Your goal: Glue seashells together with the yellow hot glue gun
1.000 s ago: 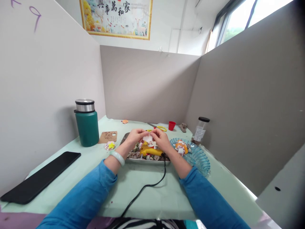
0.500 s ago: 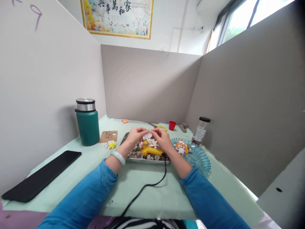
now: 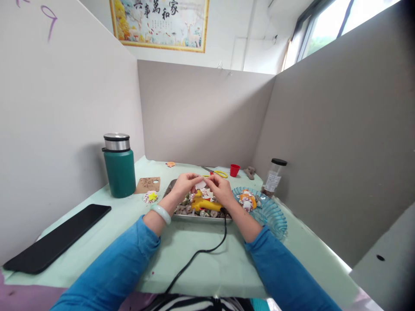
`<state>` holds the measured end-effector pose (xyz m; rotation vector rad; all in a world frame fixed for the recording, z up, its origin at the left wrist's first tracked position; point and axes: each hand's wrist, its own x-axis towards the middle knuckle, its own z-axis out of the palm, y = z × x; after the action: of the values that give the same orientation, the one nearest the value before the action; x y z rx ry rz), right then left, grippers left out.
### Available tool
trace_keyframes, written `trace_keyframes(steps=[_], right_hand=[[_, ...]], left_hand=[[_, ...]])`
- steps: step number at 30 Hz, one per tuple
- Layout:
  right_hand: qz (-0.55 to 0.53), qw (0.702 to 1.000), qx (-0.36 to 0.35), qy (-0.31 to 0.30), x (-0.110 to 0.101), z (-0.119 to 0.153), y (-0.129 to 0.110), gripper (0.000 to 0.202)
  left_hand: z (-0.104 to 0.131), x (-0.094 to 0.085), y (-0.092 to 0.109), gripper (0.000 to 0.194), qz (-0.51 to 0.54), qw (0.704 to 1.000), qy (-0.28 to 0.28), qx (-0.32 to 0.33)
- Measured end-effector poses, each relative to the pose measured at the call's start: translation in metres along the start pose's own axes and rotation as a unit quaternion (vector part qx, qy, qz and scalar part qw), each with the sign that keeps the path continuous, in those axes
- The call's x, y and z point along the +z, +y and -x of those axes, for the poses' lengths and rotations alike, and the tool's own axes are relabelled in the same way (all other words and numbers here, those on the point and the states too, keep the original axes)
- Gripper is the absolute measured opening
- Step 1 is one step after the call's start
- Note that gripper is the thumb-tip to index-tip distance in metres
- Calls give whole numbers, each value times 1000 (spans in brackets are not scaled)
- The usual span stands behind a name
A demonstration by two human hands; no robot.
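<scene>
Holds a thin white piece (image 3: 200,185) in a tight pinch of left hand (image 3: 184,184) and right hand (image 3: 221,188), above metal tray (image 3: 201,220).

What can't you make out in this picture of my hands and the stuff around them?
All in the head view:
- White piece: its upper edge is covered by the left hand and right hand.
- Metal tray: its far side is hidden behind both hands.
- Black cord: lost past the table's near edge.
- Jar label: print too small.
- Framed picture: top cut off by the image edge.
</scene>
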<state>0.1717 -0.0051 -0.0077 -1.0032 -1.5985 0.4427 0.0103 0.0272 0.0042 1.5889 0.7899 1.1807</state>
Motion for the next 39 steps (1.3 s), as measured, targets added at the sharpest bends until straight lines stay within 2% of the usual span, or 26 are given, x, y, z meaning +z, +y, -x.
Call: trace_keyframes(steps=[6, 14, 25, 29, 34, 39], right_hand=[[-42, 998, 37, 0, -2, -3, 1, 30], [-77, 996, 41, -15, -2, -2, -1, 34], [-95, 993, 60, -23, -2, -2, -1, 33], [-80, 995, 60, -13, -1, -2, 0, 34], [-73, 995, 59, 18, -1, -2, 1, 32], [-76, 995, 54, 22, -1, -2, 2, 33]], left_hand=[[0, 0, -3, 32, 0, 999, -31, 8], [1, 0, 1, 30, -2, 1000, -12, -17], [3, 3, 4, 30, 25, 999, -2, -20], [2, 4, 3, 31, 23, 999, -3, -22], [1, 5, 0, 32, 39, 999, -21, 8], [2, 4, 0, 33, 38, 999, -8, -13]])
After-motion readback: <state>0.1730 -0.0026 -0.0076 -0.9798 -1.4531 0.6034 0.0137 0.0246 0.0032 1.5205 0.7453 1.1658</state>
